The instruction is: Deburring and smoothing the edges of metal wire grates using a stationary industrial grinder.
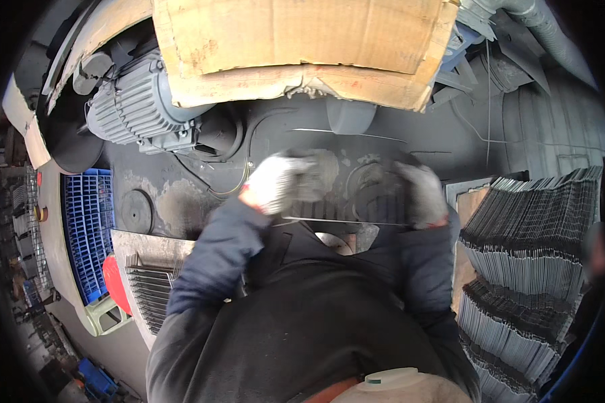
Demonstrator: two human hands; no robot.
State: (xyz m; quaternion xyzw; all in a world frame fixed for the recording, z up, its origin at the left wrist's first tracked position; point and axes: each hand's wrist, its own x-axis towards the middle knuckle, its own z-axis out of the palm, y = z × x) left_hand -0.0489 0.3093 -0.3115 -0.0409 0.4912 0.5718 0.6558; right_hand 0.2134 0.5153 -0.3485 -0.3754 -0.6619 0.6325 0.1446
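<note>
Between my hands is a thin dark metal plate, smeared by motion, its near edge showing as a bright line. My gloved left hand grips the plate's left side, fingers pointing inward and blurred. At its right side my gloved right hand is closed, with its fingertips lost against the dark surface. Both gloves are whitish with grey, dirty fingers. Several dark slotted plates lie on a metal sheet beside my left arm. Tall stacks of thin dark plates stand to my right.
A grey ribbed motor sits at the far left. Worn cardboard hangs across the far side above the dark machine surface. A blue plastic crate and a red round stool seat are at the left. A pipe runs at the far right.
</note>
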